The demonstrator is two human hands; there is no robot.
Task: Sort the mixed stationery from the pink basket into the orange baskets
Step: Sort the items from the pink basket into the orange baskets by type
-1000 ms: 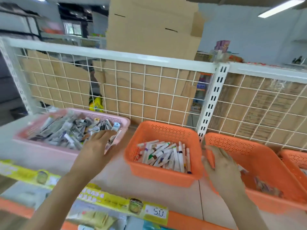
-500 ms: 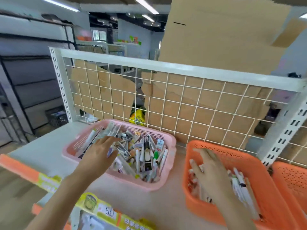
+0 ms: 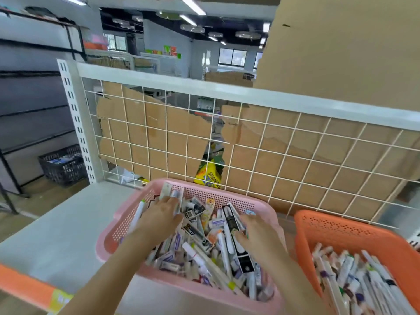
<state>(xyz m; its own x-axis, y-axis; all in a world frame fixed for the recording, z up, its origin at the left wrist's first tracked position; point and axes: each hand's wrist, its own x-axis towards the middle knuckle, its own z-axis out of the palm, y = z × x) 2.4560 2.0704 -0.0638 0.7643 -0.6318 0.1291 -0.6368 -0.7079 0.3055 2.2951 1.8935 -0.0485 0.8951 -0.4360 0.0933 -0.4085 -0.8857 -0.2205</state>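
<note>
Most of the sorting is left; your left hand (image 3: 163,215) and right hand (image 3: 258,235) lie on the stationery (image 3: 204,244) heaped in the pink basket (image 3: 123,226), fingers spread, gripping nothing I can see; right of your right hand, the orange basket (image 3: 336,226) holds a sorted pile; its near end is cut off; blur hides the labels.
</note>
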